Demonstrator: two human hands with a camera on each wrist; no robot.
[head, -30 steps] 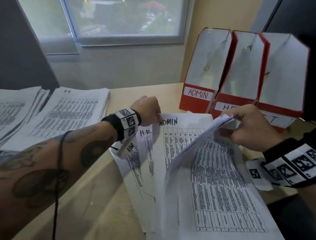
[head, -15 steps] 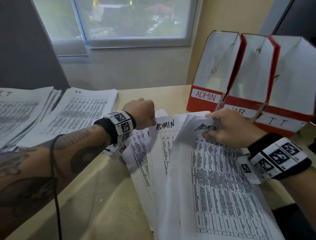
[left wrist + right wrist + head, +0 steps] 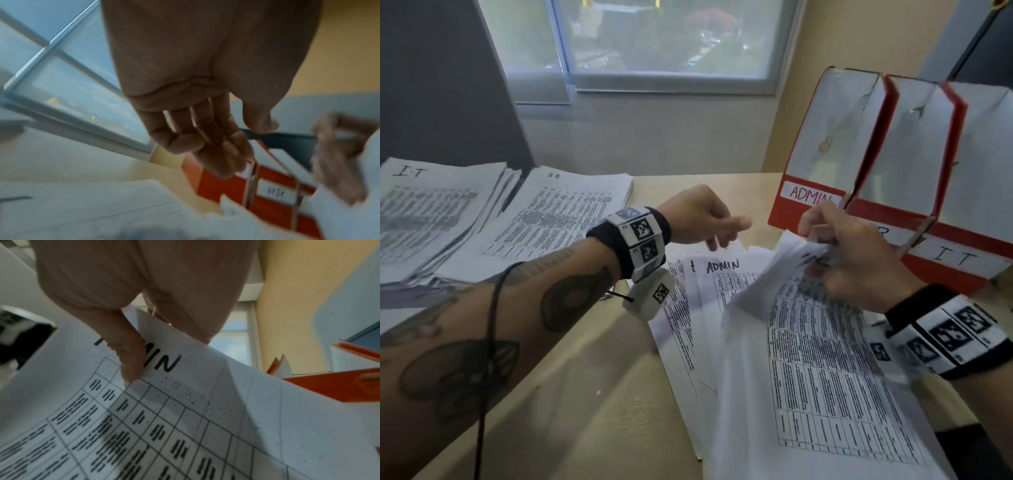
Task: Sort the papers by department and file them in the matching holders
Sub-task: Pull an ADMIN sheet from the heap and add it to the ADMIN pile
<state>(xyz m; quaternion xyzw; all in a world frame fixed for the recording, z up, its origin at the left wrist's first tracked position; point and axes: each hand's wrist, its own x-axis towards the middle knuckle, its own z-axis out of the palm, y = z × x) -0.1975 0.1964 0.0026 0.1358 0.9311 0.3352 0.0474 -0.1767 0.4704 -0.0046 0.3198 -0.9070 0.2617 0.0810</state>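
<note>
One right hand [image 3: 859, 260] pinches ADMIN sheet [image 3: 825, 359] top edge | left hand [image 3: 698, 216] fingers loose, holding nothing

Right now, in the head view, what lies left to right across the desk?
White IT paper stack → white HR paper stack → left hand → flat ADMIN-headed sheet → right hand → red-and-white IT holder.
</note>
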